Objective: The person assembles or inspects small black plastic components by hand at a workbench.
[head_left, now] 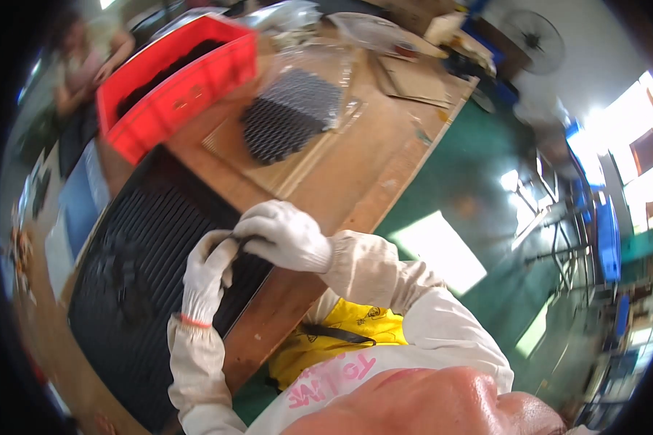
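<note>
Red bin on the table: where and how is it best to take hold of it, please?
I would grip the red bin by its rim at both short ends, coming from above on the wearer's side. It is long and open-topped, stands upright and has dark contents inside, so holding both ends should probably help keep it level.

Daylight glares through the window (pixel 642 148) far right of the left hand (pixel 209 270) and right hand (pixel 286 232), whitening some floor (pixel 446 177) nearer their grip. Blur softens a person (pixel 83 69) beyond, leftward; edges darken and bend.
</note>
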The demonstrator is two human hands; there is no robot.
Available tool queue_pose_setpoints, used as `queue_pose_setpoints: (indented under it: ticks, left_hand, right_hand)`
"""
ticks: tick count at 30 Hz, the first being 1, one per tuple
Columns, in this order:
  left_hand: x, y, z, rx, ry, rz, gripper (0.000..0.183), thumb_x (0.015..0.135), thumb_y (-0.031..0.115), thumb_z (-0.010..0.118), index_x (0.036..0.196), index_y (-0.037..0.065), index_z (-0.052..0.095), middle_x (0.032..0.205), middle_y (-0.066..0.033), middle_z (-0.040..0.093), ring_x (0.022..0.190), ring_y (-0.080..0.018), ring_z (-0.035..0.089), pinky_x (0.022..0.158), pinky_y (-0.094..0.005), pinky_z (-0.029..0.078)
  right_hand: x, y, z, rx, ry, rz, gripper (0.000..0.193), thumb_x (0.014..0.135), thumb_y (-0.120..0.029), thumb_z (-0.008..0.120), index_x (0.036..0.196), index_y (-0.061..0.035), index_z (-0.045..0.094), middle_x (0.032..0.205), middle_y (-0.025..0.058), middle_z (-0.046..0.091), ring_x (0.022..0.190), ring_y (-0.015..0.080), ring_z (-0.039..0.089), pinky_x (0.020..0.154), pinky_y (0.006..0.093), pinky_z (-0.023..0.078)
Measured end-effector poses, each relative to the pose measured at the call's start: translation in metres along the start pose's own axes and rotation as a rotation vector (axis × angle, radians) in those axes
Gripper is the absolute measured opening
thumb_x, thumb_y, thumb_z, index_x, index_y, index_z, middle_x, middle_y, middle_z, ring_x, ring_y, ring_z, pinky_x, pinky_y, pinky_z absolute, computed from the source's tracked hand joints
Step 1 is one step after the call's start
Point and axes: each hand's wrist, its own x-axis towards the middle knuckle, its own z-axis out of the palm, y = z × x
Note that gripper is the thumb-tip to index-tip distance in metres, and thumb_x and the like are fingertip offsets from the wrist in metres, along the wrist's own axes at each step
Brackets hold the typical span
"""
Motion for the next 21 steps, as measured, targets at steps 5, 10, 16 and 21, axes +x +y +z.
queue_pose_setpoints:
  ticks: [5,10,16,21]
  left_hand:
    - [0.003,-0.011,0.006,0.068,-0.058,0.068,0.02,0.096,0.019,0.069,0.109,0.003,0.067,0.076,0.0037,0.059,0.047,-0.0008,0.04,0.042,-0.0184,0.031]
    - [0.003,-0.009,0.011,-0.009,-0.025,0.097,0.03,0.099,0.024,0.067,0.12,0.003,0.067,0.072,0.0075,0.05,0.047,0.0009,0.033,0.042,-0.0167,0.028]
    - [0.008,-0.017,-0.012,-0.205,-0.092,0.108,0.044,0.104,0.029,0.061,0.136,0.0,0.056,0.077,0.0087,0.039,0.057,0.001,0.031,0.043,-0.0148,0.029]
    - [0.003,-0.012,-0.007,-0.195,-0.083,0.093,0.042,0.1,0.031,0.067,0.127,0.0,0.06,0.077,0.0086,0.046,0.057,0.0021,0.037,0.045,-0.0137,0.033]
  right_hand:
    - [0.0,0.007,-0.001,-0.172,-0.025,-0.162,0.033,0.074,-0.02,0.079,0.105,-0.0168,0.068,0.1,0.001,0.068,0.093,0.0252,0.066,0.08,0.0405,0.052]
    - [-0.005,0.021,-0.002,-0.234,-0.018,-0.171,0.021,0.079,-0.019,0.074,0.098,-0.018,0.069,0.092,0.0004,0.067,0.087,0.0242,0.064,0.076,0.0385,0.051]
    - [-0.012,0.04,0.007,-0.276,-0.111,-0.336,0.016,0.074,-0.015,0.073,0.089,-0.0163,0.067,0.085,0.001,0.064,0.088,0.0245,0.064,0.078,0.0386,0.051]
    - [-0.005,0.04,0.012,-0.297,-0.162,-0.409,0.015,0.07,-0.016,0.072,0.082,-0.0149,0.064,0.082,0.0007,0.062,0.091,0.0252,0.063,0.082,0.041,0.051]
